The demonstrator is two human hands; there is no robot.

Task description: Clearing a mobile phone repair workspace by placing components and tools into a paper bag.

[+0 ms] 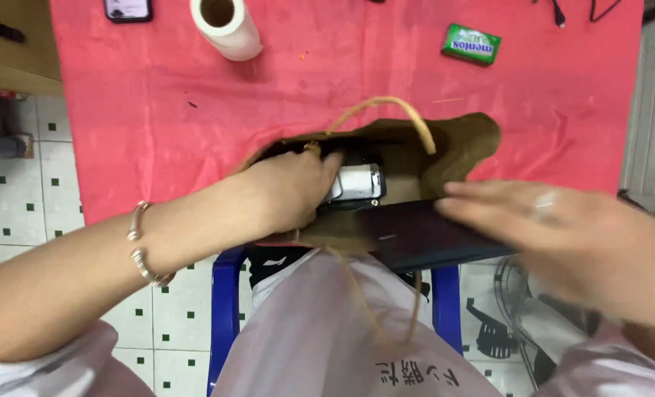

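A brown paper bag (459, 143) with twine handles lies open at the near edge of the red-covered table (151, 110). My left hand (287, 191) reaches into the bag's mouth and rests against a silver and black device (357, 184) inside it. My right hand (555, 220), blurred by motion, lies flat with fingers stretched on a dark flat rectangular object (423, 239) that sticks out of the bag toward me. Whether the left fingers grip the device is hidden.
At the table's far edge stand a white paper roll (226, 26), a dark phone (127, 9) and a green packet (471, 43). A blue chair frame (224, 309) and a tiled floor (19, 191) lie below; black cables (559, 11) trail at top right.
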